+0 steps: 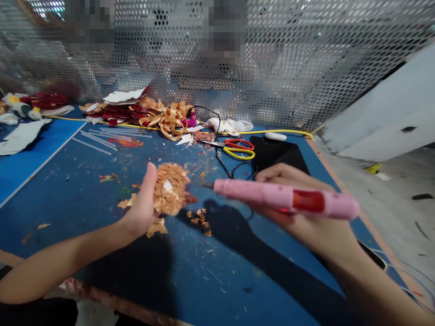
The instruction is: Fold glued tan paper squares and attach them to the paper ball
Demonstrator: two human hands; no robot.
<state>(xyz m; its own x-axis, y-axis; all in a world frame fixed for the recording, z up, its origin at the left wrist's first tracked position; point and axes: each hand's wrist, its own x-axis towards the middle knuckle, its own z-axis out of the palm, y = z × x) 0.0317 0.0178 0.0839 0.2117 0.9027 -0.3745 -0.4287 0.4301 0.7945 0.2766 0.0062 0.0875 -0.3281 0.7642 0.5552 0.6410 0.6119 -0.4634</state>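
My left hand [144, 201] holds a round, shaggy tan-brown piece [170, 192] with a small white patch on its face. The thumb lies along its upper left edge, and the fingers behind it are mostly hidden. In my right hand [292, 199] is a pink pen-shaped tool [258, 192] with a dark tip and a red window on its side. Its tip points left at the shaggy piece, with a gap between the two. Small tan scraps [201, 219] lie on the blue table [204, 276] beneath.
Red-and-yellow-handled scissors [239, 147] lie beyond the hands, beside a black flat object [278, 151] and a dark cord. Further left are clear sticks [98, 141], tan ribbon [173, 118] and dark red pieces. A perforated metal screen [278, 81] stands along the back.
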